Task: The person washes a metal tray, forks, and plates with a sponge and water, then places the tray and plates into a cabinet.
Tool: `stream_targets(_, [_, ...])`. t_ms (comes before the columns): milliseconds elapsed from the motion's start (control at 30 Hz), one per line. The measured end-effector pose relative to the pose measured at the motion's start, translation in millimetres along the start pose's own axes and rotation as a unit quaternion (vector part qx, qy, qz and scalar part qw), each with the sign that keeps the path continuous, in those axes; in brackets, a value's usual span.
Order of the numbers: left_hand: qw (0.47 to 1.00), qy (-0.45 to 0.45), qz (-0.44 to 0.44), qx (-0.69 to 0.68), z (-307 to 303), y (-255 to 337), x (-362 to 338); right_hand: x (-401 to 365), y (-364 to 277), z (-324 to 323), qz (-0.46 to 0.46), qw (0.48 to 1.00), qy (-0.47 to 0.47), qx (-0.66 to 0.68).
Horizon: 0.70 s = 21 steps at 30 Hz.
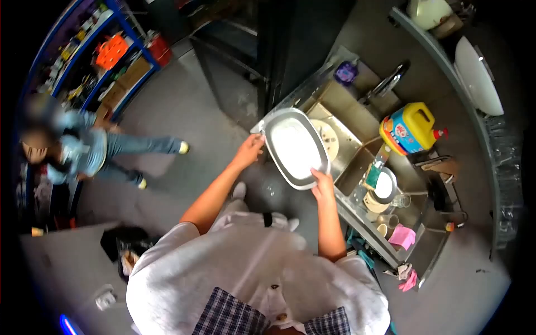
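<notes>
The left hand (249,149) grasps one side of the tray's rim; the right hand (322,185) grips its near end. Between them lies the tray (296,148); even, opposed holds steady it best. Beyond the right fingers sits the sink (341,106).

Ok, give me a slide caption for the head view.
Left hand and right hand holding a pale oval basin beside a metal sink and yellow jug.

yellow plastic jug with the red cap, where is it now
The yellow jug is right of centre in the head view, at the far edge of the steel sink, near the curved chrome faucet.
</notes>
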State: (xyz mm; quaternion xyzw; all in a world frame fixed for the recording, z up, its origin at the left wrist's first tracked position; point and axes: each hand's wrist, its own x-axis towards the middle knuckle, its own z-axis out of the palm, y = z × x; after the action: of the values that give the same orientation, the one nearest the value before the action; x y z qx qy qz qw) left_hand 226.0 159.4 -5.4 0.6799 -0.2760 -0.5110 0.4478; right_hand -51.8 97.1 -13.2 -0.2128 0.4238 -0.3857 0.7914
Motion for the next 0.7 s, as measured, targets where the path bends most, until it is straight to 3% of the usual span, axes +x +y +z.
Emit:
stream_targets(33, [1.000,-0.006,-0.014,-0.026,-16.7,10.3,36.9,-7.3,-5.5,-2.6,-0.037,0.999,0.017,0.021])
stream_targets(67, [0.995,0.006,0.094,0.034,-29.6,0.5,94.5,-14.2,-4.8,-5.6,-0.071,0.997,0.029,0.029])
stream_targets(167, [0.933,0.090,0.277,0.212,-25.6,46.1,154.5,-26.4,13.6,-38.3,-0.071,0.980,0.169,0.072])
stream_targets(267, [0.925,0.027,0.095,0.366,-12.4,63.5,188.7,-74.0,9.0,-19.8,-0.174,0.958,0.220,0.055])
stream_targets(300, [0.930,0.009,0.079,0.359,-10.9,65.9,187.9,-93.7,-0.3,-14.4,-0.150,0.956,0.250,0.015])
stream_targets(367, [0.931,-0.005,0.124,0.343,-15.8,54.8,194.2,-110.9,-3.3,-24.2,-0.197,0.955,0.215,0.044])
stream_targets(500, [0.921,-0.004,0.176,0.347,-45.5,36.3,155.9,-125.3,-17.6,-33.9,-0.207,0.964,0.164,0.041])
stream_targets(633, [0.940,-0.040,0.166,0.296,-145.7,-46.3,79.4,-110.2,-17.6,-21.0,-0.179,0.977,0.108,0.042])
stream_targets(700, [0.939,0.009,0.151,0.309,-204.9,-81.8,30.2,-91.6,-10.7,-4.9,-0.157,0.984,0.079,0.029])
